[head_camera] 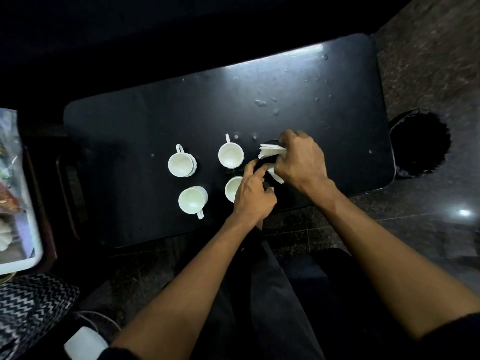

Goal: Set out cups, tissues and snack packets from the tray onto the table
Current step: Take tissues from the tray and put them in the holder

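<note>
Fingers [291,141] of my right hand [298,162] clamp the tissue stack [271,152] mid-frame; left hand [253,193] loose, steadying it beside four cups [230,154] on the bench [155,113].

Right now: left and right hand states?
Left hand: fingers loosely open, holding nothing, index by the tissues.
Right hand: closed on the tissues.
</note>
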Motion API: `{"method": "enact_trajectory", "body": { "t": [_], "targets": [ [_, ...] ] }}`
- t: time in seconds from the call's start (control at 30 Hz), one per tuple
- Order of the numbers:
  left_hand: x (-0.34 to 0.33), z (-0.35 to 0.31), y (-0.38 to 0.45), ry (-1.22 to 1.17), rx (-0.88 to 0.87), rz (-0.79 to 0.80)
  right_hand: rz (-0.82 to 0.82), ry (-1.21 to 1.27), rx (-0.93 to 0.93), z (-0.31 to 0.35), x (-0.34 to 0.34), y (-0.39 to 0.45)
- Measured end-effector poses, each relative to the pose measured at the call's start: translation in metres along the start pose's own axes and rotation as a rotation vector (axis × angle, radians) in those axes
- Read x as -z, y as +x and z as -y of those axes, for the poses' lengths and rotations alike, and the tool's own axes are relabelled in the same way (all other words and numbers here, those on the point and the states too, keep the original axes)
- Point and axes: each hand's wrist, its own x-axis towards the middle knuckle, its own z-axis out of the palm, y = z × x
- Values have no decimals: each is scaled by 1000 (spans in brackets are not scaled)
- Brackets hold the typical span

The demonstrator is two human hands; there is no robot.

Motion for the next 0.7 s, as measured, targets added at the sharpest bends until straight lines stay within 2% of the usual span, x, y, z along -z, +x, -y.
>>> {"method": "enact_trajectory", "body": {
  "t": [0.23, 0.37, 0.5, 0.7],
  "targets": [
    [6, 3, -1, -89, -14, -53, -140, -75, 19, 13, 12, -13],
    [25, 5, -4, -184, -53, -140, -185, -34, 113, 43, 18, -15],
    [60, 12, -5, -249, -98, -302, -154, 20, 240, 92, 14, -14],
    [147, 48, -9, -319, -23, -476, -4, 6, 397, 186, -15, -5]
  ]
}}
